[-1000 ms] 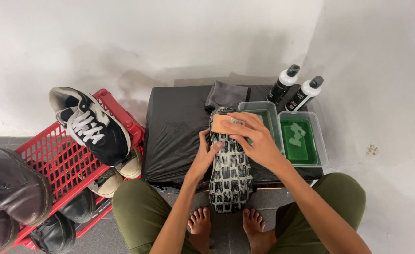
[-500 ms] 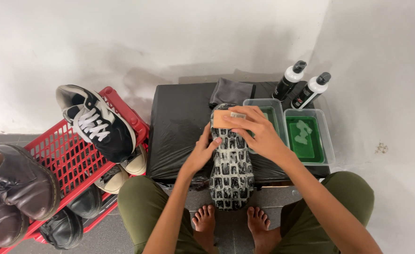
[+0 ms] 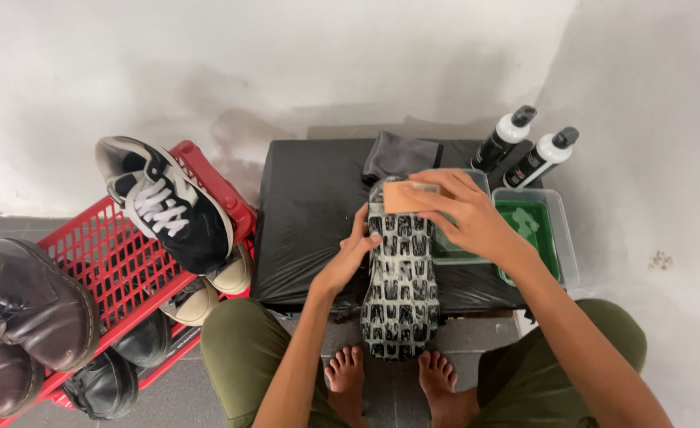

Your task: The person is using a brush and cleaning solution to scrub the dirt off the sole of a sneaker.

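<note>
The shoe (image 3: pixel 400 277) lies sole-up, its toe end on the black table (image 3: pixel 310 214) and its heel out over the person's knees. The patterned sole looks stiff and wet with suds, so likely slippery; the upper's side probably gives a surer hold. The left hand (image 3: pixel 348 257) curls closed around the shoe's left edge, steadying it. The right hand (image 3: pixel 465 214) presses an orange sponge (image 3: pixel 404 196) onto the toe, fingers closed over it. Two tubs (image 3: pixel 560 238) and two bottles (image 3: pixel 524 150) stand just beyond; a red basket (image 3: pixel 120 261) of shoes sits left.
</note>
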